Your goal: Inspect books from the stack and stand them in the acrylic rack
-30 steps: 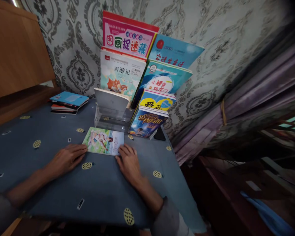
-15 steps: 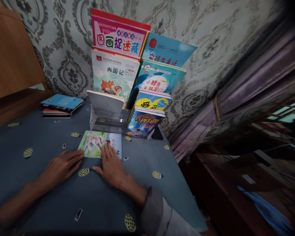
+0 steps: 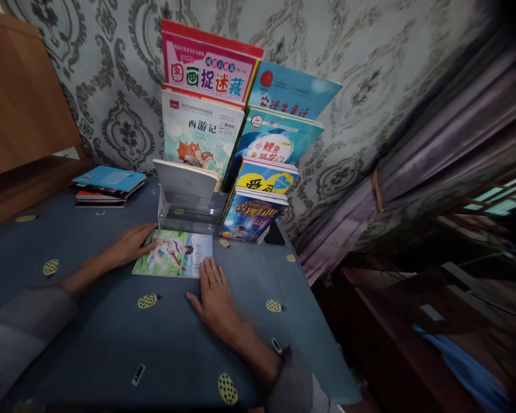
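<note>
A thin book (image 3: 172, 255) with a green and pale blue cover lies flat on the patterned grey-blue cloth, in front of a clear stand (image 3: 189, 215). My left hand (image 3: 133, 244) rests at the book's upper left edge, its fingertips by the corner. Over the lower right corner of the book lies my right hand (image 3: 217, 298), fingers extended and thumb apart. Upright books fill the stand's tiers: a pink one (image 3: 210, 71), a white one (image 3: 202, 135), teal ones (image 3: 279, 135) and a dark blue one (image 3: 253, 215). A grey cover (image 3: 184, 183) leans at the front left.
A small stack of books with a blue one on top (image 3: 109, 179) sits at the back left, near a wooden panel (image 3: 26, 97). Behind the dark blue book lies a black phone-like object (image 3: 275, 234). A purple curtain (image 3: 404, 149) hangs at right, past the table's edge.
My left hand has moved up and right to the book's upper left edge. My right hand has slid right, off the cover's middle to its lower right corner.
</note>
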A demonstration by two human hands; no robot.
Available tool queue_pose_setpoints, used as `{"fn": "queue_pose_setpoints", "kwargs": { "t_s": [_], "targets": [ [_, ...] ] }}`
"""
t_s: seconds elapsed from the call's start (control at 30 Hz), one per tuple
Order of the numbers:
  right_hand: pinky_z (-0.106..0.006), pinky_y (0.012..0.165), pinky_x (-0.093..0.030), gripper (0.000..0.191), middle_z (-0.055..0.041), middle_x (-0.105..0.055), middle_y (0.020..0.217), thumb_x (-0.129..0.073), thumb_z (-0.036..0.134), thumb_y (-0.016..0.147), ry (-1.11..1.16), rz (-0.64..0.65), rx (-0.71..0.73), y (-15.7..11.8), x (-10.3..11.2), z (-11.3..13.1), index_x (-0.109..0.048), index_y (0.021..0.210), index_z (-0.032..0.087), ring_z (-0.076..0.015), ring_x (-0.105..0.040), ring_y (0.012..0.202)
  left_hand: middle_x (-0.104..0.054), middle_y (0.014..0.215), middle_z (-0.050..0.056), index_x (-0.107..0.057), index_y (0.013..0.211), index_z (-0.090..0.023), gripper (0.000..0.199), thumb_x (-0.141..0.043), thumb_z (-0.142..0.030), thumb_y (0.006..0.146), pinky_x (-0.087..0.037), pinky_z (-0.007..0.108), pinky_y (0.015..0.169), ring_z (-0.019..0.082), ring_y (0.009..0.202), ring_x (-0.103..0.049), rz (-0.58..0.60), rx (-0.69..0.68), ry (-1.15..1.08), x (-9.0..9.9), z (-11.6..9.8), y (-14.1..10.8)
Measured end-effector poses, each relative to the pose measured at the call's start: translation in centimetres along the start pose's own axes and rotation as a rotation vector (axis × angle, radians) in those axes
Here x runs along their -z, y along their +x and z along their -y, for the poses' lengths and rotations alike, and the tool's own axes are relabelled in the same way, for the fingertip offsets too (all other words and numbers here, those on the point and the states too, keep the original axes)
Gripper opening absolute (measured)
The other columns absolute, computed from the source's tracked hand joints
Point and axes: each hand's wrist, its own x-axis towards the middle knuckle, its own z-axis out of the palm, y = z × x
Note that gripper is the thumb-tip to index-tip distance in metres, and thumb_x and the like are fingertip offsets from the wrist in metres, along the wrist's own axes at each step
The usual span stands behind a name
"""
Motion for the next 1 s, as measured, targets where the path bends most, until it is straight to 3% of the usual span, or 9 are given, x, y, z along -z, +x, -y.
{"fn": "queue_pose_setpoints", "kwargs": {
  "t_s": [0.1, 0.17, 0.27, 0.33, 0.43, 0.57, 0.63, 0.83, 1.0],
  "targets": [
    [-0.060, 0.119, -0.038, 0.062, -0.0251, -0.044, 0.158, -0.059, 0.034, 0.099, -0.033, -0.069, -0.044, -1.6, 0.2, 0.1, -0.045, 0.152, 0.005, -0.0401, -0.040, 0.147, -0.068, 0.133, 0.018, -0.054, 0.141, -0.015, 0.064, -0.033, -0.056, 0.098, -0.051, 0.043, 0.098, 0.034, 0.117, -0.066, -0.011, -0.028, -0.002, -0.2, 0.2, 0.8],
    [-0.061, 0.111, -0.046, 0.056, -0.0236, -0.053, 0.148, -0.057, 0.032, 0.099, -0.049, -0.119, -0.074, -2.5, 0.4, 0.0, -0.049, 0.150, 0.011, -0.0399, -0.052, 0.135, -0.069, 0.131, 0.017, -0.061, 0.133, -0.017, 0.061, -0.033, -0.057, 0.097, -0.050, 0.043, 0.099, 0.034, 0.118, -0.066, -0.038, -0.048, 0.043, -0.1, -0.1, -0.1],
    [-0.061, 0.099, -0.054, 0.049, -0.0212, -0.061, 0.134, -0.055, 0.029, 0.100, -0.082, -0.142, -0.084, -3.2, 0.7, 0.0, -0.053, 0.147, 0.015, -0.0383, -0.059, 0.118, -0.072, 0.124, 0.016, -0.070, 0.121, -0.019, 0.057, -0.035, -0.058, 0.097, -0.050, 0.046, 0.100, 0.036, 0.119, -0.065, -0.036, -0.017, 0.164, 0.3, -1.0, -3.7],
    [-0.058, 0.099, -0.055, 0.046, -0.0193, -0.062, 0.131, -0.055, 0.027, 0.100, -0.081, -0.137, -0.057, -3.1, 0.8, 0.0, -0.056, 0.144, 0.017, -0.0367, -0.060, 0.116, -0.074, 0.118, 0.013, -0.073, 0.117, -0.024, 0.053, -0.036, -0.057, 0.098, -0.055, 0.044, 0.091, 0.034, 0.108, -0.071, 0.042, 0.030, 0.219, 0.4, -1.9, -7.1],
    [-0.055, 0.107, -0.052, 0.045, -0.0193, -0.060, 0.138, -0.056, 0.026, 0.100, -0.036, -0.114, 0.008, -1.8, 0.8, 0.3, -0.056, 0.143, 0.013, -0.0357, -0.057, 0.124, -0.072, 0.127, 0.012, -0.068, 0.132, -0.033, 0.053, -0.034, -0.056, 0.099, -0.059, 0.041, 0.069, 0.034, 0.092, -0.076, 0.115, 0.124, 0.184, -0.2, -3.2, -12.1],
    [-0.051, 0.113, -0.049, 0.049, -0.0205, -0.054, 0.149, -0.053, 0.025, 0.101, 0.012, -0.050, 0.046, 1.5, 0.0, 0.5, -0.053, 0.146, 0.008, -0.0347, -0.053, 0.134, -0.064, 0.142, 0.013, -0.050, 0.151, -0.038, 0.072, -0.062, -0.058, 0.084, -0.061, 0.044, 0.079, 0.039, 0.113, -0.070, 0.209, 0.013, 0.118, -1.3, -4.3, -15.7],
    [-0.051, 0.115, -0.046, 0.050, -0.0216, -0.053, 0.151, -0.051, 0.024, 0.101, 0.033, -0.032, 0.052, 3.3, -0.5, 0.4, -0.052, 0.147, 0.006, -0.0340, -0.052, 0.137, -0.064, 0.141, 0.015, -0.045, 0.155, -0.035, 0.080, -0.067, -0.056, 0.081, -0.061, 0.043, 0.082, 0.039, 0.119, -0.067, 0.229, -0.018, 0.127, -1.9, -4.5, -15.8],
    [-0.054, 0.118, -0.043, 0.052, -0.0218, -0.049, 0.155, -0.045, 0.021, 0.102, 0.073, -0.090, 0.019, 7.4, -2.0, -0.6, -0.047, 0.152, 0.008, -0.0328, -0.048, 0.142, -0.062, 0.139, 0.015, -0.039, 0.158, -0.035, 0.073, -0.054, -0.060, 0.090, -0.059, 0.039, 0.074, 0.038, 0.117, -0.065, 0.142, -0.020, 0.194, -3.2, -3.7, -12.7],
    [-0.055, 0.119, -0.040, 0.051, -0.0228, -0.046, 0.157, -0.042, 0.022, 0.103, 0.082, -0.108, 0.004, 8.8, -1.9, -1.5, -0.047, 0.152, 0.007, -0.0337, -0.045, 0.145, -0.062, 0.139, 0.015, -0.038, 0.158, -0.035, 0.073, -0.051, -0.063, 0.092, -0.057, 0.037, 0.074, 0.038, 0.118, -0.064, 0.177, -0.020, 0.169, -1.4, -4.0, -10.4]
  ]
}}
